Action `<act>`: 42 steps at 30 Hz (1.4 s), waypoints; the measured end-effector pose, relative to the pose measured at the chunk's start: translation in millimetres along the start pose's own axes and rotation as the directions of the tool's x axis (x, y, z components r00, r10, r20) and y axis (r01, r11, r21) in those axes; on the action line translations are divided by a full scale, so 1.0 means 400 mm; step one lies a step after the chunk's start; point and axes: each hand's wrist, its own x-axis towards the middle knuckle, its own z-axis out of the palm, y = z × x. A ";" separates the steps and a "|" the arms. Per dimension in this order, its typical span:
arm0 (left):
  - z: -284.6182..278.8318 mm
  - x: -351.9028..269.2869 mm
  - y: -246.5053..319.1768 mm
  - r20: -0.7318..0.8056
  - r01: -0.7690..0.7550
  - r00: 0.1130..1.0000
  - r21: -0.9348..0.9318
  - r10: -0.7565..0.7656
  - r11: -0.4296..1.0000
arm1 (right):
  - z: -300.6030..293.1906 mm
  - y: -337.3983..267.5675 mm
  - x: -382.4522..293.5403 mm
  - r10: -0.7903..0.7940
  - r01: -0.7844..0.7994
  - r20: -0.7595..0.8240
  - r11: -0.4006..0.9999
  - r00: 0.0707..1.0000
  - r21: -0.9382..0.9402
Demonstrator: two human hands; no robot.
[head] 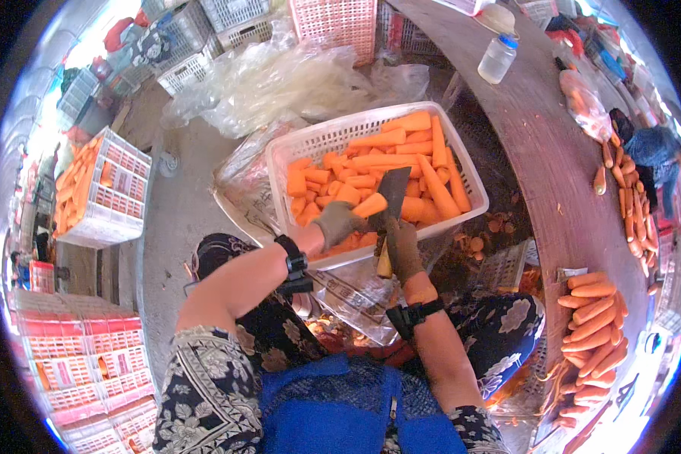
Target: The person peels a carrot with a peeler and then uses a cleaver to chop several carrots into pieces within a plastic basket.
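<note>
My gloved left hand [339,225] grips a peeled carrot [370,205] over the near side of a white plastic crate [377,108]. Beside it, my gloved right hand [404,244] is closed around the light-coloured handle of a knife with a broad dark blade [395,190]. The blade stands up close to the carrot's right end; whether they touch is hard to tell. Peeled orange carrots [374,162] fill much of the crate, some of them cut into shorter pieces.
A long table [522,130] curves along the right, bearing a pile of carrots [593,329] and a blue-capped bottle [497,58]. Clear plastic sheeting [284,79] lies beyond the crate. Carrot-filled crates [119,181] stand left. Another person [655,147] is at the far right.
</note>
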 end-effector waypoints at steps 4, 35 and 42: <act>-0.049 0.038 0.047 -0.184 0.036 0.982 0.366 0.034 0.930 | -0.021 -0.021 0.016 -0.059 0.057 -0.119 0.998 0.991 -0.022; -0.056 0.219 0.183 0.086 -0.173 0.974 0.882 0.211 0.438 | -0.245 -0.177 -0.001 -0.288 0.367 -0.532 0.929 0.796 0.045; -0.061 0.088 0.155 -0.028 -0.090 0.988 0.692 0.152 0.716 | -0.122 -0.037 0.030 -0.341 0.234 -0.078 0.777 0.937 -0.585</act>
